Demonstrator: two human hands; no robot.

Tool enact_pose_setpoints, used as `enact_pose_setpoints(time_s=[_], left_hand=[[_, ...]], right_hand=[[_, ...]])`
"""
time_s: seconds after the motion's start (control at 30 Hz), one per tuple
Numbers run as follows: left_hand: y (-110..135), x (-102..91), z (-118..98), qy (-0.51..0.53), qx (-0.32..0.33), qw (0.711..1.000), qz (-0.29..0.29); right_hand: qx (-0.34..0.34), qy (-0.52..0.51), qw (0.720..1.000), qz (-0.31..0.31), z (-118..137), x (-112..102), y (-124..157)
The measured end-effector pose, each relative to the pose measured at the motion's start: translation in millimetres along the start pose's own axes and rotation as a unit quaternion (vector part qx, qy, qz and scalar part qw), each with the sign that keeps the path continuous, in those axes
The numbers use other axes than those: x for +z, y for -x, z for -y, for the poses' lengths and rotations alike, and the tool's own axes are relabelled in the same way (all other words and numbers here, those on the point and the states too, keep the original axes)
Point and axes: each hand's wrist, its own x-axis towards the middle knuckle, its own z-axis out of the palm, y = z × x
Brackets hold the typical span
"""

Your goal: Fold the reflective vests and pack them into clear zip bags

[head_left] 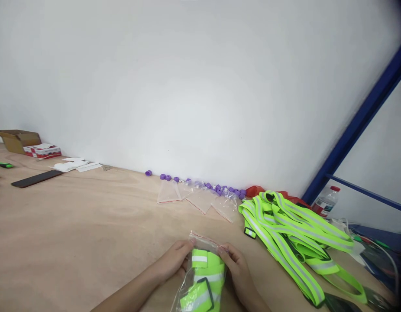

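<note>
Okay, clear bag is at bottom centre, over the table, with a folded green strap inside and its black buckle visible through the film. Left hand pinches the bag's top at the left corner, right hand pinches the right; both grips narrow, on film. Just right: heap of loose straps, grey-striped. Beyond the hands: flat bags, then purple pieces along the wall. Bottle behind the heap, far left black strip, papers, carton
</note>
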Motion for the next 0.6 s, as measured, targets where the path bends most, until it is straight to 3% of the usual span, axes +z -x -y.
enact_pose_setpoints(time_s=[0.1,0.4,0.5,0.6], left_hand=[[-6,-2.3,1,-0.001,-0.003,0.999,-0.043],[-11,-10.0,7,-0.012,0.063,0.993,-0.097],[-10,-10.2,5,-0.018,0.070,0.994,-0.084],[-4,-10.4,-3,-0.045,0.048,0.997,-0.035]], right_hand=[[-0.003,0.009,1.000,0.010,1,0,0],[0.004,0.015,1.000,0.019,3,3,2],[0.001,0.017,1.000,0.012,4,3,2],[-0.011,0.023,1.000,-0.006,5,3,1]])
